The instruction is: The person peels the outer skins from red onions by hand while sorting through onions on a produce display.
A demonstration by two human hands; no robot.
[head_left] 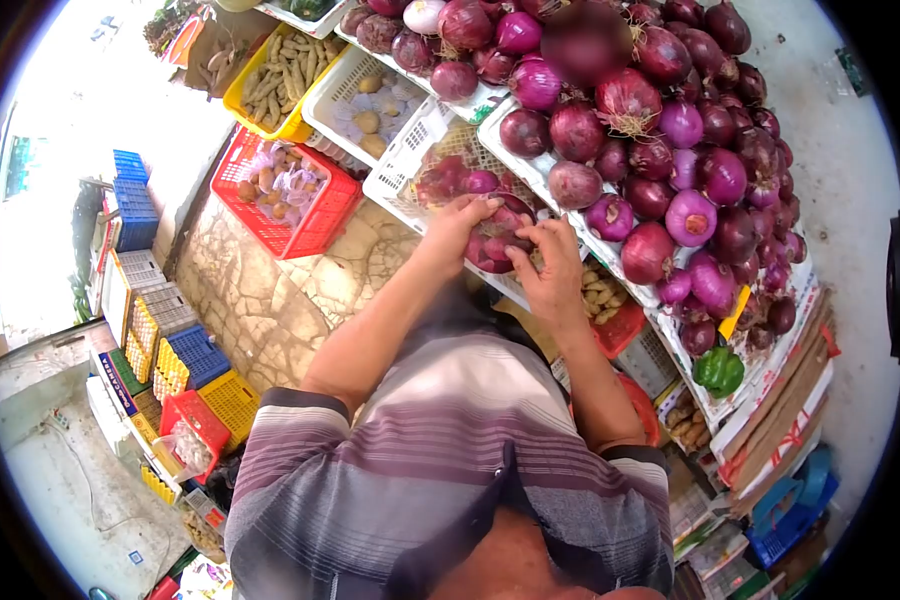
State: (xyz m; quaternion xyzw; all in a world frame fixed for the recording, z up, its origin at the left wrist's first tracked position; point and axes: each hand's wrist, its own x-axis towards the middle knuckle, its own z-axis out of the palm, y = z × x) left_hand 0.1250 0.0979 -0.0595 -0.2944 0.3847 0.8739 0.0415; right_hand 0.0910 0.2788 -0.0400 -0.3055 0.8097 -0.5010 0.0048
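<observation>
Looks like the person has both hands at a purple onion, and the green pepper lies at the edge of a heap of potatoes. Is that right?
Not quite: the heap is of purple onions, not potatoes, as the head view shows. The green pepper does lie at its edge, and the left hand and right hand are at a purple onion.

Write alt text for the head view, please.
A person's left hand holds a red onion while the right hand touches it, over a white crate. Beside them lies a large pile of red onions, with a green pepper near one edge.
</observation>
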